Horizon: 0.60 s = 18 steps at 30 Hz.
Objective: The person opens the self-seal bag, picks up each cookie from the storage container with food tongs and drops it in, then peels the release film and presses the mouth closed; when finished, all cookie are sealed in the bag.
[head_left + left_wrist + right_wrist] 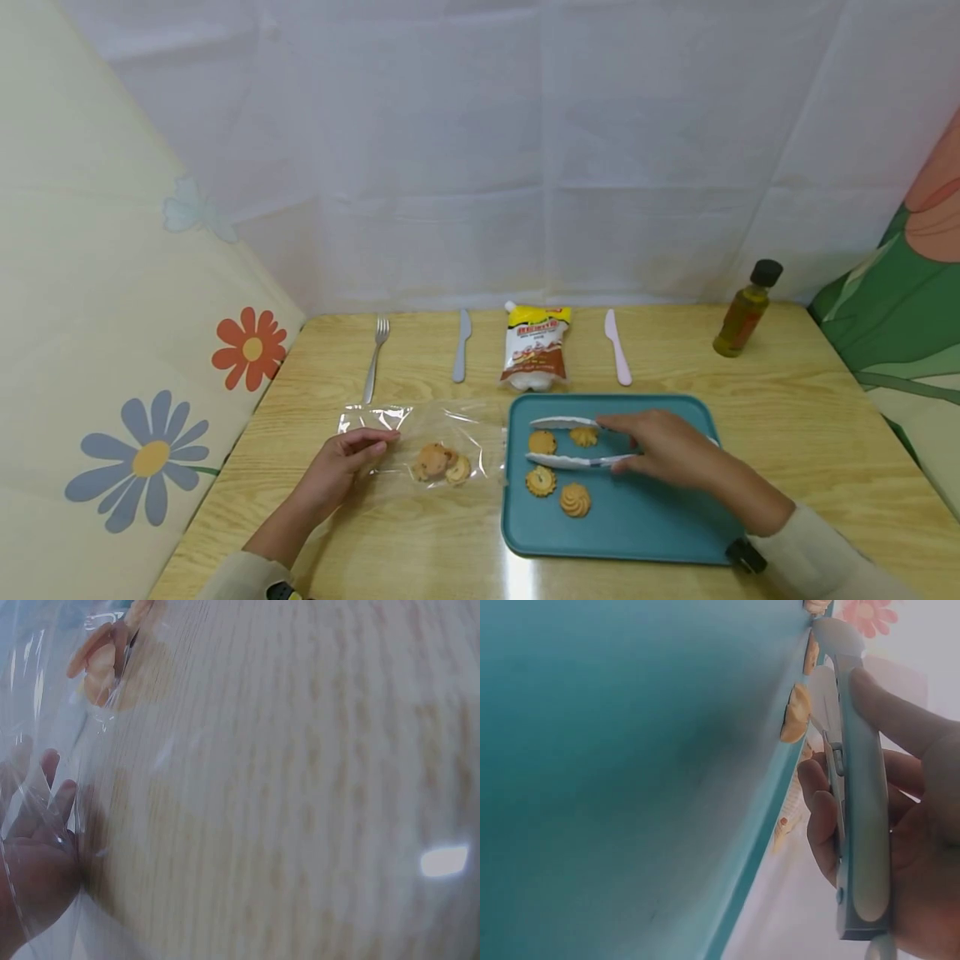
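In the head view my right hand (pixel 667 446) grips white-and-grey tongs (pixel 573 461) over the teal tray (pixel 637 533). The spread arms lie either side of a round cookie (pixel 542 442) and a ridged cookie (pixel 583 437). Nearer the front of the tray sit a scalloped cookie (pixel 541 481) and a swirled cookie (pixel 575 500). My left hand (pixel 341 467) pinches the left end of a clear bag (pixel 480 433) with several cookies (pixel 432 462) inside. In the right wrist view, my fingers wrap the tongs (pixel 864 802) beside the tray's edge.
Behind the bag and tray lie a fork (pixel 376 358), a grey knife (pixel 461 346), a yellow, white and brown pouch (pixel 535 346) and a pink knife (pixel 618 348). An oil bottle (pixel 742 317) stands at the back right. White cloth hangs behind the table.
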Available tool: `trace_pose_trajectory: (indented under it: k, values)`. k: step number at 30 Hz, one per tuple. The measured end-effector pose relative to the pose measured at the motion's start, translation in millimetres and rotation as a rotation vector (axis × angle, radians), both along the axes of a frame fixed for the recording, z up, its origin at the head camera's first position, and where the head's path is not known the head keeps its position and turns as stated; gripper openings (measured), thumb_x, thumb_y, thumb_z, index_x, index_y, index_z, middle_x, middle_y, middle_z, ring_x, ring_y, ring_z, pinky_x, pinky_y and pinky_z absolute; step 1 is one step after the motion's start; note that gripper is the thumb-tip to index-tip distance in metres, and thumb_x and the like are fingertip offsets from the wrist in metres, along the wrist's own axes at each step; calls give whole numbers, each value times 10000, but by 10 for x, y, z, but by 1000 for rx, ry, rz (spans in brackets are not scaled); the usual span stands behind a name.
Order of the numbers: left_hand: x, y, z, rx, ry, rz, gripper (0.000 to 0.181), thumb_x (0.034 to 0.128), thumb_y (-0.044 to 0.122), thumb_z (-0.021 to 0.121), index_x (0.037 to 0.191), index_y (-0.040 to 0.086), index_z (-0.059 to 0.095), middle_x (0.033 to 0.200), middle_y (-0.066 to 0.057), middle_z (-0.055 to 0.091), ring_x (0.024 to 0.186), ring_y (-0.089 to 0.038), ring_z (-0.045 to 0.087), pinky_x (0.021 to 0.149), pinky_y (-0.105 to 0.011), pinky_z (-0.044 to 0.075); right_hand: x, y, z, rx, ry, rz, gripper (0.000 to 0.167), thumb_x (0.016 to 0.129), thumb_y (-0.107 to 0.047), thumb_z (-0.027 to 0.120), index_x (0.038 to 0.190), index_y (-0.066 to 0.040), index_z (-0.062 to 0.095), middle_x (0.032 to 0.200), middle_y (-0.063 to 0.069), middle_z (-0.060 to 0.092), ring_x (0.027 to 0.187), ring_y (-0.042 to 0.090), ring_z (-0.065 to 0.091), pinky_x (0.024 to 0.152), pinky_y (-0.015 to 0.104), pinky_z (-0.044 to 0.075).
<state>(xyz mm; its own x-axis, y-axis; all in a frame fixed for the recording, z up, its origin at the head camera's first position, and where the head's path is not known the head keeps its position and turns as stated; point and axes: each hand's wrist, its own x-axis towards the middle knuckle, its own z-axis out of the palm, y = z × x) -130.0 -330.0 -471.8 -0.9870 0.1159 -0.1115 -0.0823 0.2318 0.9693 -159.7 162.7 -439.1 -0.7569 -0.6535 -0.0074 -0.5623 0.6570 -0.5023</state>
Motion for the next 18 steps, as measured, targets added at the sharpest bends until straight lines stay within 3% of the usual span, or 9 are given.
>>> trace_pose_trajectory:
  k: [18]
  values:
    - [5,-1,10,-1,-6,-2,314,1014,77,640,1237,-143,657,1171,70,749,1086,-19,632,900,-161,506,-5,28,-31,-23,-16,2,632,885,-330,813,1430,-77,618,822,-146,634,655,-4,472,588,229,413]
